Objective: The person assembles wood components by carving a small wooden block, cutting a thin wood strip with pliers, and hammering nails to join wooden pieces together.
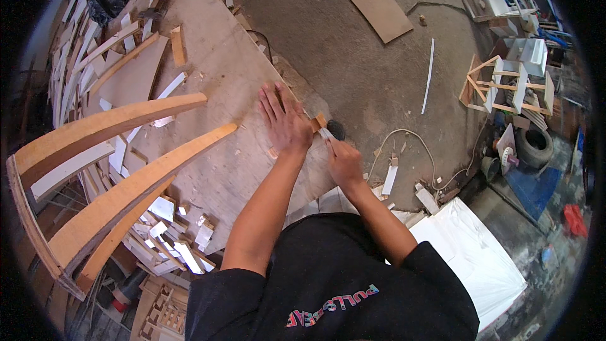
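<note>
At the near corner of the pale wooden tabletop [221, 76], a small wooden block [319, 121] is lying between the two hands, just beside the left thumb and up and to the left of the right fist. Its long axis is seemingly slanting from the left hand up and to the right, toward the edge; contact with the thumb is hard to tell.

The left hand [284, 123] is the nearer one, resting palm down with its fingers stretched out flat and closing on nothing that shows. The right hand [345, 161] is curling tightly around a pale narrow piece [326, 134], which is pointing up and left at the block; the fingers are hiding the rest, so its kind cannot be told. A dark round object [336, 129] is showing just beyond it.

The tabletop's long edge is running from the upper left down past the fingertips, and the widest room is opening to the right, over the floor [379, 82], where a white strip [429, 76] and a brown board [372, 3] are lying well apart from the hands. To the left, a curved wooden frame [151, 175] is reaching its slats toward the left forearm, narrowing that side.
</note>
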Demonstrator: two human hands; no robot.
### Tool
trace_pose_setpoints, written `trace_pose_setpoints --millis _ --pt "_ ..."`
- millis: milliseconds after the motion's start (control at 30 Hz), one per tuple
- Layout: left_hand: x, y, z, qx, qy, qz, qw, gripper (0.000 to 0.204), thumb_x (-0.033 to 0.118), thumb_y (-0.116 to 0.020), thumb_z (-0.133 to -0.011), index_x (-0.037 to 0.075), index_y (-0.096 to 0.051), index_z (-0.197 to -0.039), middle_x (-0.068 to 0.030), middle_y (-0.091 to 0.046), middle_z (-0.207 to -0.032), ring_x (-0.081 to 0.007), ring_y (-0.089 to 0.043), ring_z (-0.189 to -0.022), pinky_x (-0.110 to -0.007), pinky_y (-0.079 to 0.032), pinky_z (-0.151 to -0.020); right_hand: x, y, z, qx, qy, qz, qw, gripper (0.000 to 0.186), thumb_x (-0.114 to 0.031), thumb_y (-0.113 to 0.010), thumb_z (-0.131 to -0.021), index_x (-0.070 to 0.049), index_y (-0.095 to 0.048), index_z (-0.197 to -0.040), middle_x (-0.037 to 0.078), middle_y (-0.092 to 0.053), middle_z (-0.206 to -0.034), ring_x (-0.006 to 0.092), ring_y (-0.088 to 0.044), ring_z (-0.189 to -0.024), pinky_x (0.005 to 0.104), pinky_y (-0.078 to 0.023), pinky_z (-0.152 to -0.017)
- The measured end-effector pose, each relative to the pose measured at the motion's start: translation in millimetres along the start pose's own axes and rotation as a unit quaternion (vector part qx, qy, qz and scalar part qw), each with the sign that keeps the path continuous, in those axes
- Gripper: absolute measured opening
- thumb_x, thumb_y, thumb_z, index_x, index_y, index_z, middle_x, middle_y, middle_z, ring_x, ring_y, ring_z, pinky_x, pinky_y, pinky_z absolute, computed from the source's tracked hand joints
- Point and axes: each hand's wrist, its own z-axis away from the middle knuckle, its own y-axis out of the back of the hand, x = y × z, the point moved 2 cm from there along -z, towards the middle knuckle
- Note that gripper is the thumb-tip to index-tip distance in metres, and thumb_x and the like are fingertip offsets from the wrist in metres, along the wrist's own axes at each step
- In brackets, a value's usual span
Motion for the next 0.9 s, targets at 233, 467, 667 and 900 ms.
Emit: trace_pose_setpoints --millis 233,467,667,900 --pt "1 -1 0 0.008 0.0 -0.004 1.0 0.072 0.032 -0.049 -0.105 0.0 -0.023 -0.165 -0.023 -0.014 -0.174 -0.0418 -0.01 -0.162 -0.053 -0.009 -0.131 0 -11 -11 0.006 0.002 0.0 1.0 0.01 -0.014 -0.065 -0.098 -0.005 -0.068 -0.096 0.018 -0.069 -0.079 0.04 -0.069 -0.072 0.0494 -0.055 -0.064" --pt "0 -3 0 0.006 -0.004 0.005 1.0 0.078 0.031 -0.054 -0.104 0.003 -0.018 -0.167 -0.0226 -0.01 -0.175 -0.0403 -0.007 -0.162 -0.052 -0.007 -0.131 6 -9 -7 0.015 0.028 0.01 0.999 0.015 -0.016 -0.067 -0.096 -0.005 -0.071 -0.106 0.017 -0.068 -0.079 0.0383 -0.07 -0.071 0.0483 -0.056 -0.061" --pt "0 -2 1 -0.024 0.002 -0.012 1.0 0.077 0.033 -0.05 -0.106 0.003 -0.014 -0.168 -0.021 -0.005 -0.176 -0.038 -0.003 -0.163 -0.051 -0.003 -0.131 10 -14 -8 -0.005 0.024 0.01 1.0 0.012 -0.015 -0.066 -0.096 -0.005 -0.069 -0.103 0.017 -0.068 -0.08 0.0388 -0.069 -0.071 0.0488 -0.056 -0.06" --pt "-1 -3 0 -0.017 0.008 -0.022 1.0 0.075 0.033 -0.048 -0.107 0.003 -0.016 -0.167 -0.0207 -0.005 -0.176 -0.0377 -0.003 -0.163 -0.05 -0.003 -0.132 6 -3 8 -0.002 -0.008 0.015 1.0 0.008 -0.012 -0.065 -0.096 -0.004 -0.067 -0.096 0.017 -0.067 -0.078 0.0388 -0.07 -0.072 0.0496 -0.056 -0.063"
